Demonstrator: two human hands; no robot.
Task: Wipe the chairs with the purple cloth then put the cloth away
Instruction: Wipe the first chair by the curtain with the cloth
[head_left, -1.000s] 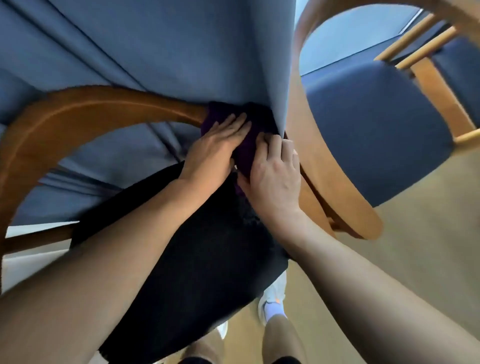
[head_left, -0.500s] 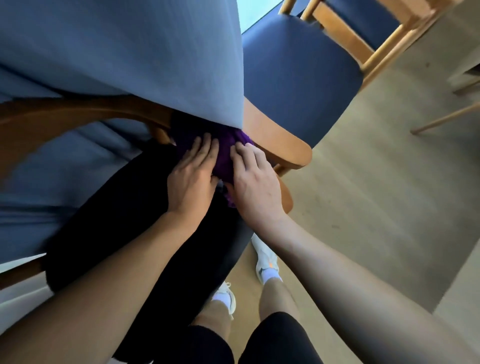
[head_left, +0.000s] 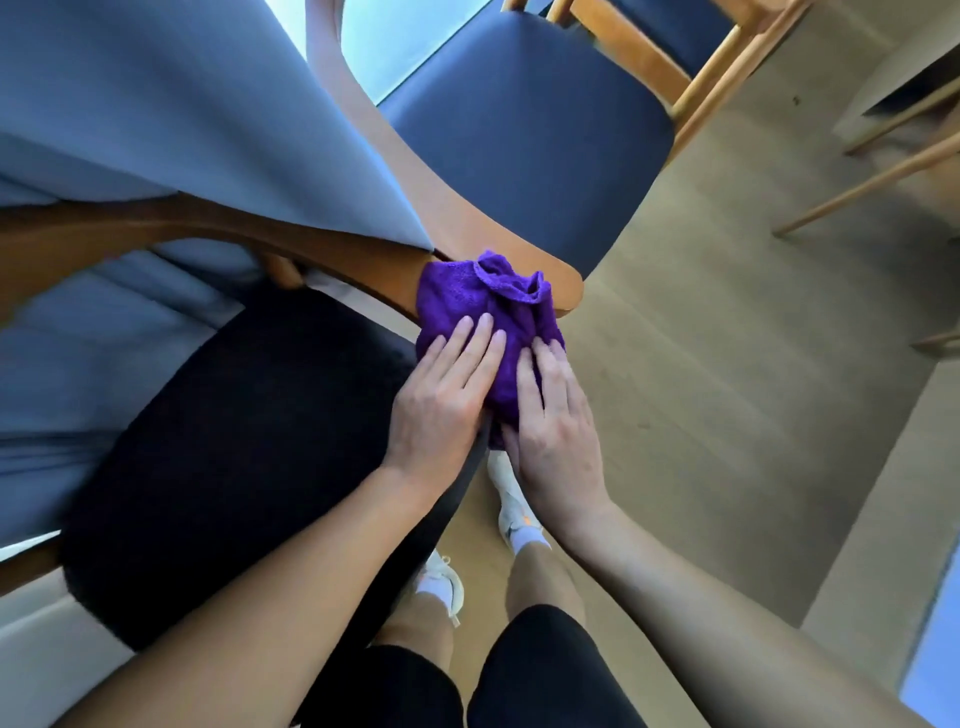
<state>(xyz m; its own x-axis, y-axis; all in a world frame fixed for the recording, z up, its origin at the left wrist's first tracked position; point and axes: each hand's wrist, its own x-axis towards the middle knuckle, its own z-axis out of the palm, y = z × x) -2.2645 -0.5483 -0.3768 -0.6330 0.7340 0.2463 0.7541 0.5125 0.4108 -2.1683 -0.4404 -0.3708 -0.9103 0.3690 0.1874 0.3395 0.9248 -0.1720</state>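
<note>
Purple cloth, bunched and wrinkled, drapes over the wooden armrest.

Beige floor, blue tablecloth, pale wooden table legs

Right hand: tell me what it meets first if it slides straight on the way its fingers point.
The right hand lies flat on the purple cloth, fingers pointing up-frame. Going on, it would probably meet the bunched cloth first, then the wooden chair armrest end beneath it. Depth is unclear.
</note>
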